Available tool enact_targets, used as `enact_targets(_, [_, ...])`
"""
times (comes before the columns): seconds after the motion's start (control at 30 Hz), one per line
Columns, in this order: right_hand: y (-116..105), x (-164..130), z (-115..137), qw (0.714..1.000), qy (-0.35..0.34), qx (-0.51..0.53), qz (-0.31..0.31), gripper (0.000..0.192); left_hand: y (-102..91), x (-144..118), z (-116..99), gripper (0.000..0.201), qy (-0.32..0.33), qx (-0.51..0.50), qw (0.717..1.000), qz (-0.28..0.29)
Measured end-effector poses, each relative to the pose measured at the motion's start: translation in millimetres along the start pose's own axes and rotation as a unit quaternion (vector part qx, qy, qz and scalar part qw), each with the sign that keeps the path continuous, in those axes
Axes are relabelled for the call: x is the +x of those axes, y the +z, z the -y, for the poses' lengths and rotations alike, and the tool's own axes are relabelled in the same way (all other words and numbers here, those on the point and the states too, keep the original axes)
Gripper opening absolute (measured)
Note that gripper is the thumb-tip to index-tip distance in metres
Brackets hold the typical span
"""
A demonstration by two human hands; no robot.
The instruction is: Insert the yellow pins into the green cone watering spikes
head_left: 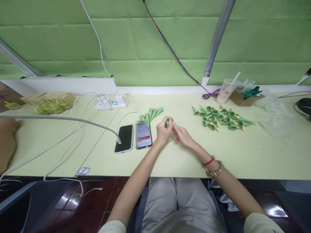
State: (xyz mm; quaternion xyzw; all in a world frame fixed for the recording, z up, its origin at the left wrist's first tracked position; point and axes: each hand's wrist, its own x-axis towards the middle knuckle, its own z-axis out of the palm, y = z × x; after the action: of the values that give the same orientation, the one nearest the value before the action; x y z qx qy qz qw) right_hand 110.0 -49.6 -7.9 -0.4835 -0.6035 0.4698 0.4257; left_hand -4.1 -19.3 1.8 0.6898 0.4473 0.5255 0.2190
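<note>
Your left hand [163,131] and right hand [181,135] meet over the table [170,161], fingers pinched shut on one small green cone [167,123] with a yellow piece. Just beyond, a neat row of cones [151,115] lies sorted; farther right, a loose pile [222,118] of smooth plastic cones remains.

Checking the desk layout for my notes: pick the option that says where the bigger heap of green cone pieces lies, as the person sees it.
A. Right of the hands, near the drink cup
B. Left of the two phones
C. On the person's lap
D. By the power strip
A: the large heap of green cones lies to the right of the right hand, in front of the drink cup.
</note>
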Motion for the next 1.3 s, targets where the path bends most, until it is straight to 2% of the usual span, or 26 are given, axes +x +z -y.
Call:
enact_targets(0.07, [-2, -3, 2, 0.993, -0.040, -0.100, -0.038, 0.044, -0.6, 1, -2, 0.026, -0.026, -0.028, 0.999, -0.009])
enact_targets(0.17, [-4, -6, 6, 0.972, -0.085, -0.210, -0.060, 0.033, -0.9, 2, -3, 0.026, -0.043, -0.050, 0.998, -0.016])
enact_targets(0.37, [-7, -8, 11, 0.942, -0.140, -0.294, -0.081, 0.032, 1.8, 2, -2, 0.028, -0.051, -0.057, 0.997, 0.019])
enact_targets(0.5, [-8, -8, 12, 0.945, -0.150, -0.281, -0.076, 0.035, 2.3, 2, -3, 0.028, -0.061, -0.052, 0.997, 0.010])
enact_targets(0.6, [-7, -7, 10, 0.960, -0.135, -0.233, -0.075, 0.037, 1.0, 1, -4, 0.026, -0.050, -0.036, 0.998, 0.003])
enact_targets(0.77, [-4, -3, 4, 0.996, -0.082, -0.029, -0.019, 0.040, -1.6, -2, -5, 0.024, -0.017, 0.009, 1.000, -0.011])
enact_targets(0.87, [-2, 1, 2, 0.995, -0.032, 0.087, 0.030, 0.045, -2.0, -3, -3, 0.023, 0.005, 0.028, 0.999, -0.018])
enact_targets(0.97, [-1, 4, 2, 0.989, 0.015, 0.138, 0.048, 0.048, -2.0, -4, -1, 0.023, 0.019, 0.036, 0.999, -0.015])
enact_targets(1.07, [0, 5, 1, 0.988, 0.036, 0.144, 0.044, 0.051, -1.9, -3, -2, 0.021, 0.017, 0.038, 0.999, -0.004])
enact_targets(1.17, [2, 4, 0, 0.992, 0.036, 0.115, 0.028, 0.052, -1.5, -1, -5, 0.021, -0.013, 0.025, 1.000, 0.012])
enact_targets(1.3, [0, -4, 4, 0.998, -0.026, -0.038, -0.036, 0.045, 0.9, 4, -7, 0.023, -0.078, -0.040, 0.996, 0.032])
